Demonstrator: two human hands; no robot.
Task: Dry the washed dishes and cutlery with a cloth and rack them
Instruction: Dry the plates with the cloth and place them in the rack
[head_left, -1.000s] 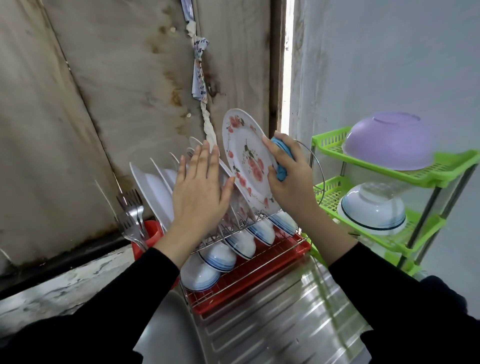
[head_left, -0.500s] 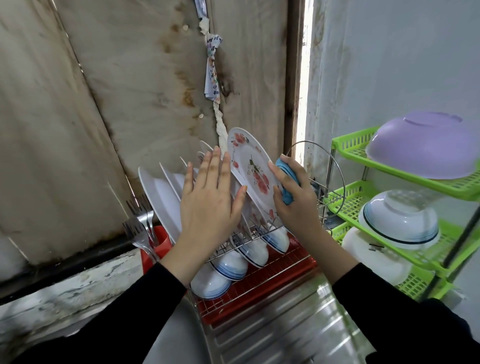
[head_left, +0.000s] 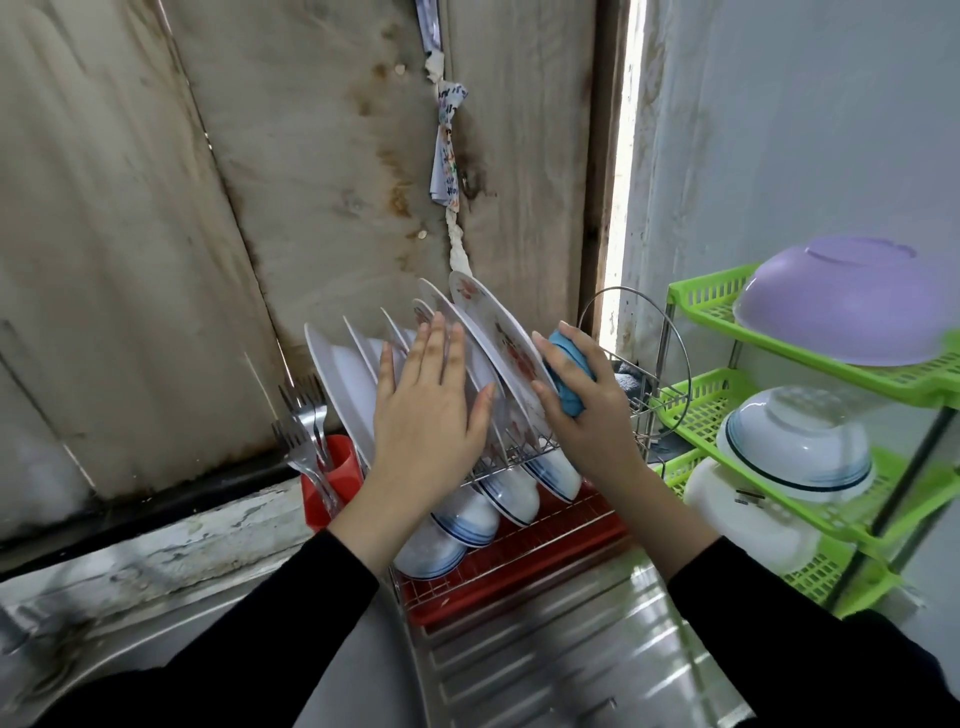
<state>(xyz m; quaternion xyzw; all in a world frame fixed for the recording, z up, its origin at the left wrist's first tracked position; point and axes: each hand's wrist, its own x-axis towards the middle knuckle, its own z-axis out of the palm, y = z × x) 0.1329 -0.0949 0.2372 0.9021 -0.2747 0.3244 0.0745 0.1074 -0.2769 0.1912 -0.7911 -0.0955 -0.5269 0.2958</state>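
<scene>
A white plate with red flowers stands tilted in the wire dish rack, rightmost in a row of white plates. My left hand lies flat with straight fingers against the plates just left of it. My right hand grips a bunched blue cloth and holds it against the flowered plate's front face. Several blue-rimmed bowls sit upside down in the rack's lower row. Forks stand in a red cup at the rack's left end.
A green plastic shelf at the right carries a purple bowl, a white blue-rimmed bowl and a white container. A wire ring holder rises behind my right hand. The steel drainboard lies below the rack, a stained wall behind.
The flowered plate has come down from held-up into the rack slot, leaning back against the other plates. Both hands followed it down; my right hand still holds the cloth on it.
</scene>
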